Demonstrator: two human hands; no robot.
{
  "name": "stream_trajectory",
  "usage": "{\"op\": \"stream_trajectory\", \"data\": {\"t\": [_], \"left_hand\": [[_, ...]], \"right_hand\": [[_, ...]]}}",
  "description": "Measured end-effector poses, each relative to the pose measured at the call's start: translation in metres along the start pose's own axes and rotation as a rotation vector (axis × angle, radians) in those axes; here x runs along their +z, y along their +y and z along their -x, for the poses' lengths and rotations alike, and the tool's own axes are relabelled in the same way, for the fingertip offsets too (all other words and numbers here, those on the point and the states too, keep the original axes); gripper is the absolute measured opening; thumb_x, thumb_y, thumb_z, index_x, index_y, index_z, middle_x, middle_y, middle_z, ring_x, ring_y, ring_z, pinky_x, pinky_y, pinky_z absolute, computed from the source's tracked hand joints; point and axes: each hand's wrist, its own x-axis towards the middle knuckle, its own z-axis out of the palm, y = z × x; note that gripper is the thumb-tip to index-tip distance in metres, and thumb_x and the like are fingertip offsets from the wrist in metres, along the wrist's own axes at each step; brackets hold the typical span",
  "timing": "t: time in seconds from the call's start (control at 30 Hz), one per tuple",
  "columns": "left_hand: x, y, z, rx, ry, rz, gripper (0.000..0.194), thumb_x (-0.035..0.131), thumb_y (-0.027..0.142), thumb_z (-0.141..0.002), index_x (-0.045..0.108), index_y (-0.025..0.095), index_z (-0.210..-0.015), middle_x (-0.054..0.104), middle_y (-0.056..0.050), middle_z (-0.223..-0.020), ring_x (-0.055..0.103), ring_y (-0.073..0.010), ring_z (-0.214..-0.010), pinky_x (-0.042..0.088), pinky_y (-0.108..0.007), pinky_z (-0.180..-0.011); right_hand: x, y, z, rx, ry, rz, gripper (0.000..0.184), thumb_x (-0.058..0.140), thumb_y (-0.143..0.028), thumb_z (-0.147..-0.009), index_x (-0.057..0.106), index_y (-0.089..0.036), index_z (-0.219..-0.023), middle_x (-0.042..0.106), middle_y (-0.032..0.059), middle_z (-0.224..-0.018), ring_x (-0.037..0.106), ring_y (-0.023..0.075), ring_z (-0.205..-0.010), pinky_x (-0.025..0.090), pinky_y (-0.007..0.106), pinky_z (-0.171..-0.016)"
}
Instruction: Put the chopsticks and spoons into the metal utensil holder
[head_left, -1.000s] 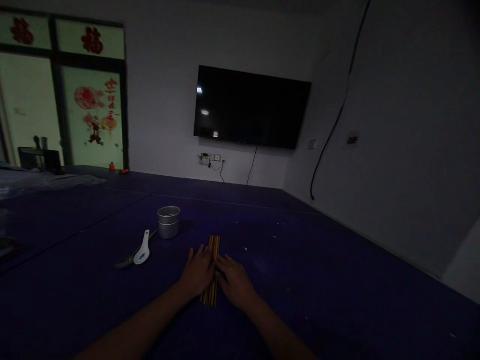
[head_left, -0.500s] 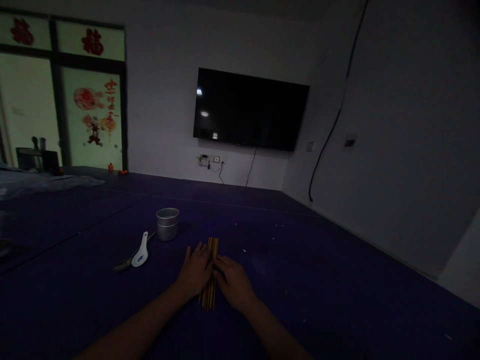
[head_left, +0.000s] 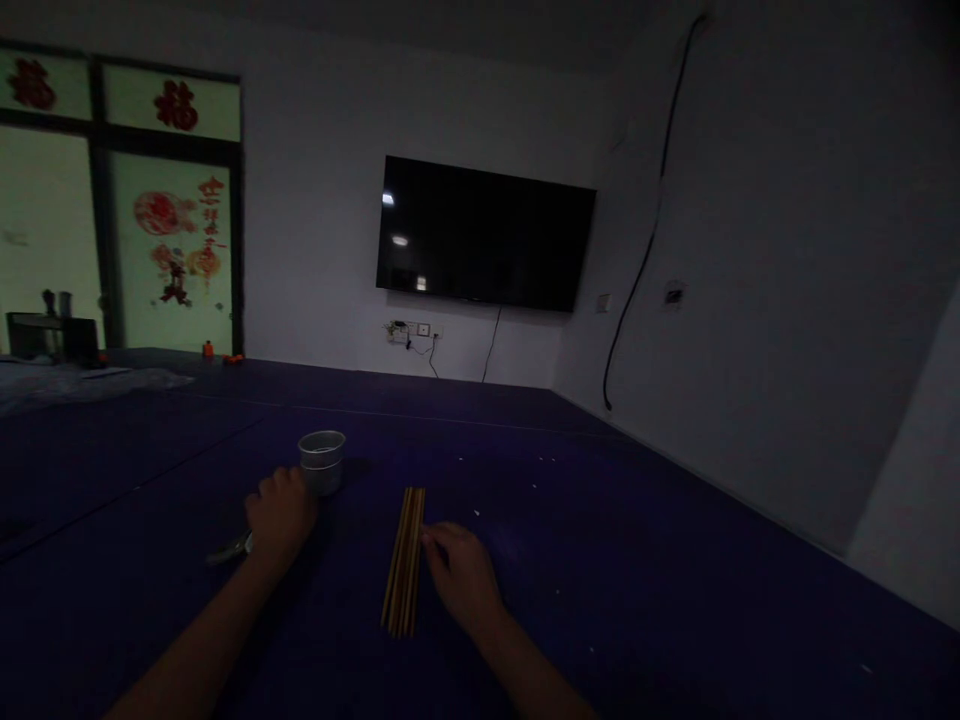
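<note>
A bundle of wooden chopsticks [head_left: 403,575] lies side by side on the dark blue tabletop. My right hand [head_left: 461,575] is at the bundle's right edge, thumb and forefinger closed together against the outer chopsticks. Off to the left, my left hand [head_left: 281,515] is over the white spoon, its fingers bent and their tips hidden. The hand covers most of the spoon, and only a bit of its edge shows. A metal utensil [head_left: 227,550] pokes out left of my wrist. Just beyond the fingers stands a metal cup [head_left: 322,465], upright and partly covered by the hand.
Small white scraps [head_left: 476,513] dot the tabletop [head_left: 637,580]. At the far left are clear plastic sheeting [head_left: 97,388], a dark holder [head_left: 52,335] and small orange items [head_left: 232,359]. A television [head_left: 484,235] hangs on the wall behind, with a cable [head_left: 634,285] to its right.
My left hand has left the chopsticks and moved left to the spoon and cup. My right hand stays by the chopsticks. The view has shifted slightly.
</note>
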Motion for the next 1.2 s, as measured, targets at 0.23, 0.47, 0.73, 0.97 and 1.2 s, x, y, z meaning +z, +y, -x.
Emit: {"op": "stream_trajectory", "data": {"t": [0.23,0.47,0.73,0.97,1.2], "left_hand": [[0.003,-0.020,-0.003,-0.172,-0.025,-0.071,0.038,0.029,0.016,-0.086,0.062,0.005,-0.102,0.061,-0.019,-0.101,0.055,-0.0319,-0.093,0.040,-0.039,-0.071],[0.000,-0.029,-0.009,-0.186,-0.188,-0.020,0.033,0.034,0.018,-0.086,0.064,0.011,-0.098,0.065,-0.016,-0.101,0.057,-0.0303,-0.094,0.039,-0.037,-0.072],[-0.001,-0.028,-0.012,-0.110,-0.213,-0.008,0.034,0.035,0.018,-0.084,0.065,0.011,-0.097,0.065,-0.019,-0.103,0.057,-0.0313,-0.097,0.039,-0.040,-0.077],[-0.001,-0.025,-0.012,-0.106,-0.136,0.024,0.036,0.036,0.021,-0.084,0.064,0.010,-0.102,0.065,-0.019,-0.099,0.057,-0.0337,-0.098,0.041,-0.040,-0.074],[-0.001,0.000,-0.003,-0.165,0.398,0.477,0.042,0.035,0.032,-0.089,0.055,0.014,-0.122,0.064,-0.013,-0.096,0.059,-0.0258,-0.087,0.045,-0.034,-0.071]], "right_hand": [[-0.002,-0.003,0.000,-0.003,0.002,0.005,0.037,0.034,-0.031,-0.095,0.069,-0.022,-0.096,0.069,0.0048,-0.094,0.063,0.0169,-0.091,0.045,0.029,-0.085],[-0.001,-0.003,0.001,-0.019,0.011,-0.005,0.037,0.034,-0.031,-0.095,0.069,-0.021,-0.094,0.069,0.0050,-0.091,0.063,0.0165,-0.090,0.045,0.027,-0.084],[0.003,0.003,0.000,-0.042,0.019,-0.004,0.039,0.033,-0.032,-0.096,0.070,-0.021,-0.092,0.069,0.0050,-0.087,0.063,0.0162,-0.087,0.045,0.027,-0.081],[0.007,0.007,0.000,-0.062,0.053,-0.031,0.035,0.037,-0.030,-0.094,0.070,-0.021,-0.090,0.069,0.0051,-0.086,0.063,0.0167,-0.086,0.045,0.028,-0.081],[0.006,0.004,0.000,-0.073,0.054,-0.040,0.034,0.036,-0.028,-0.094,0.070,-0.021,-0.092,0.070,0.0051,-0.087,0.064,0.0165,-0.086,0.045,0.027,-0.080]]}}
